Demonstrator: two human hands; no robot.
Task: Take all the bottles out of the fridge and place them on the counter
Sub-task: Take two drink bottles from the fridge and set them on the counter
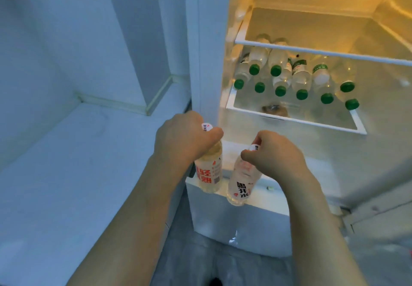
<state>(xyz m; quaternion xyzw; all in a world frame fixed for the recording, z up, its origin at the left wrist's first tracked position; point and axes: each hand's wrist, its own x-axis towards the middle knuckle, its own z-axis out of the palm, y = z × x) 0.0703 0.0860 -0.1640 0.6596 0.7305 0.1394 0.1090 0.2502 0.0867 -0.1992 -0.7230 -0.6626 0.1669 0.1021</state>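
A: What are the hands doing?

B: Each grasps a bottle by its neck, fingers curled round just below a white cap. The left hand (178,136) holds a clear bottle with red lettering (208,172), hanging upright. The right hand (274,154) holds a clear bottle with black lettering (240,183), tilted slightly, base toward the viewer. The two bottles hang side by side, close but apart.

A: Where are they relative to the fridge?

B: In front of the open fridge (209,40), at its lower left edge, above a white ledge at the fridge's base.

A: Anything still inside?

B: Yes. On the lower shelf (289,118), a cluster of green-capped bottles (301,80) lies on its side, caps facing outward, some stacked on others. The upper shelf (312,50) sits above them under warm yellow light.

A: And the surface?

B: A pale white surface (66,163) stretches to the left of the fridge, meeting the wall in a corner.
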